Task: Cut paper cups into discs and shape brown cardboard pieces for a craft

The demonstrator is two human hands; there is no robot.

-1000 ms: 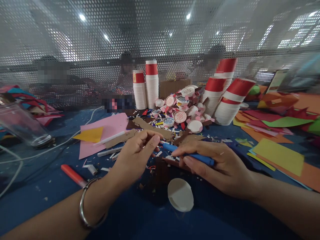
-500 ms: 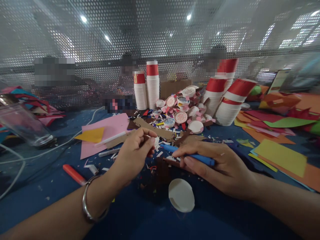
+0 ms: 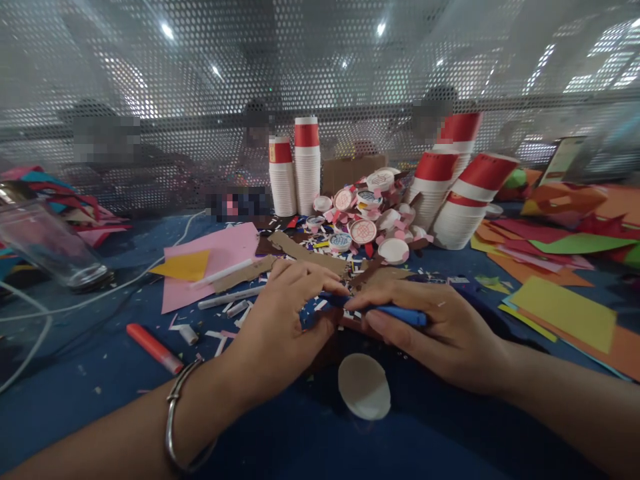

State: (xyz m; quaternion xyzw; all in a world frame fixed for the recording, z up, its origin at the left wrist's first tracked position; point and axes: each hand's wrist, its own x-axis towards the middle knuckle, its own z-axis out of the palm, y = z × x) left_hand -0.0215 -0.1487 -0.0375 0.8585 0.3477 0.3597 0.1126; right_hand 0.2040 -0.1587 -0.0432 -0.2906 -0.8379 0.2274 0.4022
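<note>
A blue marker (image 3: 403, 315) lies level above the table, with my right hand (image 3: 445, 327) closed round its right part. The thumb and fingertips of my left hand (image 3: 285, 320) curl about the marker's left end, which is partly hidden behind them. A silver bangle (image 3: 173, 413) circles my left wrist. Just below the hands, a round white paper disc (image 3: 364, 387) rests on the dark blue tabletop. To the left of my left forearm is a red marker (image 3: 153, 347).
Paper scraps and a heap of decorated paper discs (image 3: 363, 232) spread beyond my hands. Stacked paper cups (image 3: 307, 167) stand behind. Coloured paper (image 3: 565, 310) lies at right, pink paper (image 3: 175, 293) at left, near a glass jar (image 3: 55, 247) and white cable (image 3: 125, 291).
My left hand has moved right, and its fingers have opened from a pinch to reach round the blue marker's left end. The right hand has barely moved.
</note>
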